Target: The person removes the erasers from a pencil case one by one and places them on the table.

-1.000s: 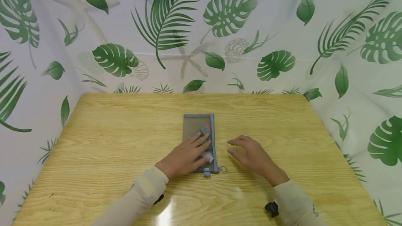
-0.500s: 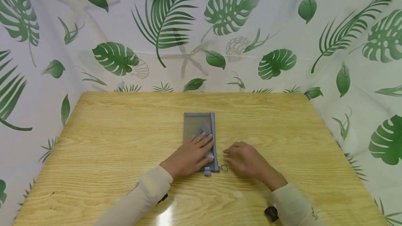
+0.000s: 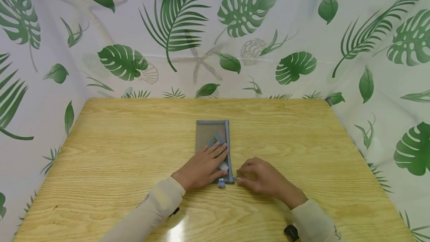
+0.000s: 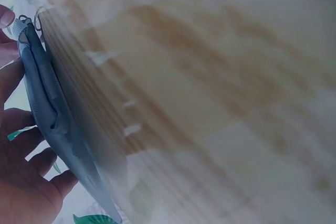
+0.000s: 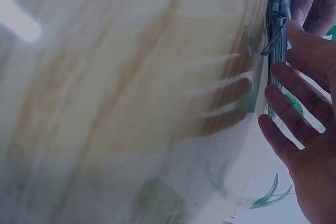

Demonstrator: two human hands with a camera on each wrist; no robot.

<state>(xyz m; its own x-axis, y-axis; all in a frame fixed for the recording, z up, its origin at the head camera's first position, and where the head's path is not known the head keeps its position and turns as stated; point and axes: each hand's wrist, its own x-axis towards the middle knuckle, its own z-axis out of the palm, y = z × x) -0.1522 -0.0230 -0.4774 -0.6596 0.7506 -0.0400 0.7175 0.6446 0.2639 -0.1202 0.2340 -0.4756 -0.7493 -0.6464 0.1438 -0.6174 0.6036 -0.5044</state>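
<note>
A blue-grey see-through zip pouch [image 3: 205, 132] lies on the wooden table, its zipper along the right side. Small blue, pink and white items show through its mesh. My left hand [image 3: 203, 165] rests flat over the pouch's lower half with fingers spread, hiding part of it. At the pouch's lower right corner, a metal ring [image 3: 236, 178] hangs from the zipper end. My right hand [image 3: 260, 176] has its thumb and forefinger tips right at this ring, with a gap between them. In the right wrist view, the other fingers [image 5: 286, 106] are spread beside the pouch's edge [image 5: 281, 3].
The wooden table [image 3: 134, 133] extends around the pouch on all sides. White fabric [image 3: 255, 74] printed with green leaves stands behind it and along both sides. A small fabric tab [image 3: 221, 185] sticks out from the pouch's near edge.
My right hand has come left and toward the near corner of the pouch, its fingertips reaching the ring. My left hand has shifted slightly right and stays on the pouch.
</note>
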